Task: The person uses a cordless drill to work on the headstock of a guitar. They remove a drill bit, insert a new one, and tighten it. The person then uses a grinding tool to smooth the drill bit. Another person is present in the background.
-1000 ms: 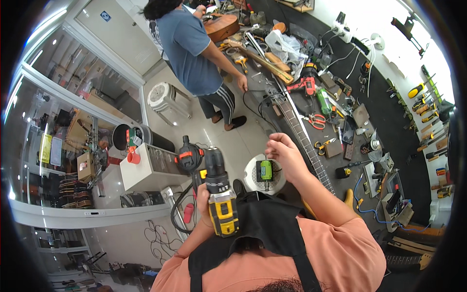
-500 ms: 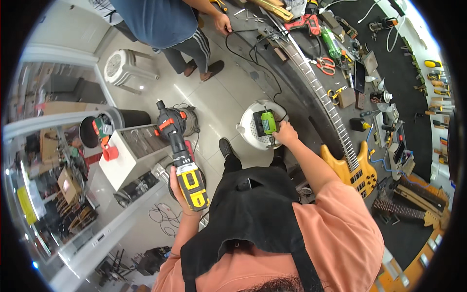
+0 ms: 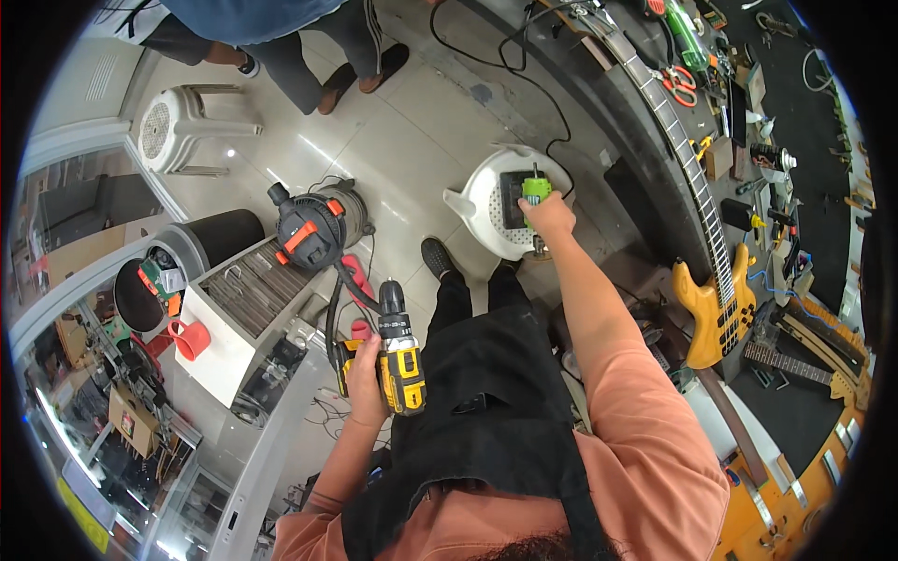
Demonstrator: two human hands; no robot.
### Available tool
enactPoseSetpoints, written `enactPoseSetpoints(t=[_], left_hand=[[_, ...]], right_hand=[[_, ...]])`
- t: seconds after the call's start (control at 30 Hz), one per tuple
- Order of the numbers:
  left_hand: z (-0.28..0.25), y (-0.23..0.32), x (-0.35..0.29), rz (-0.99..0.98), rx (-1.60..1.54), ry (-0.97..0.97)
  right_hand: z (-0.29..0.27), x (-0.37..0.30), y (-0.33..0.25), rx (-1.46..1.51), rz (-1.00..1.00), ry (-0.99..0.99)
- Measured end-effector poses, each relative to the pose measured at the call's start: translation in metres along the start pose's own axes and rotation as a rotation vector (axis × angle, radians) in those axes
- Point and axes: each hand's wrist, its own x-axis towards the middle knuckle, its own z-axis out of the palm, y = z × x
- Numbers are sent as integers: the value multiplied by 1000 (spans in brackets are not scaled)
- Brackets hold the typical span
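My left hand point(image 3: 368, 381) is wrapped round the grip of a yellow and black cordless drill point(image 3: 404, 360), held in front of my apron with its chuck pointing away from me. My right arm reaches forward and down. At its end, my right hand point(image 3: 552, 217) is closed round a green corded power tool point(image 3: 536, 190), over or on a white plastic stool point(image 3: 480, 192). Beside the tool lies a black rectangular part point(image 3: 512, 201); whether it is joined to the tool I cannot tell. A black cord point(image 3: 565, 122) runs up toward the bench.
A black and orange vacuum cleaner point(image 3: 318, 229) stands on the floor at left, near a white cabinet point(image 3: 220, 341) and a bin point(image 3: 140, 292). Another white stool point(image 3: 178, 131) and a person point(image 3: 281, 47) are farther off. The right-hand bench holds a bass guitar point(image 3: 711, 313) and scissors point(image 3: 680, 86).
The drill has come nearer my body, its chuck now lower in view. My right hand has closed further over the green tool. The view has shifted, so the person shows less.
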Motion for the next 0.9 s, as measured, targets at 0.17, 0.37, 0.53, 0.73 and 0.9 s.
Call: enactPoseSetpoints(t=[0.17, 0.37, 0.53, 0.73, 0.9], left_hand=[[12, -41, 7, 77, 97, -116], [50, -103, -28, -256, -177, -100], [75, -87, -48, -284, -691, 138], [95, -25, -2, -699, -1330, 73], [125, -75, 19, -349, -638, -74]], right_hand=[[17, 4, -21, 36, 55, 38], [35, 0, -39, 170, 163, 53], [22, 10, -24, 78, 66, -53], [-5, -5, -44, -230, -703, 345], [49, 31, -57, -567, -1051, 394]])
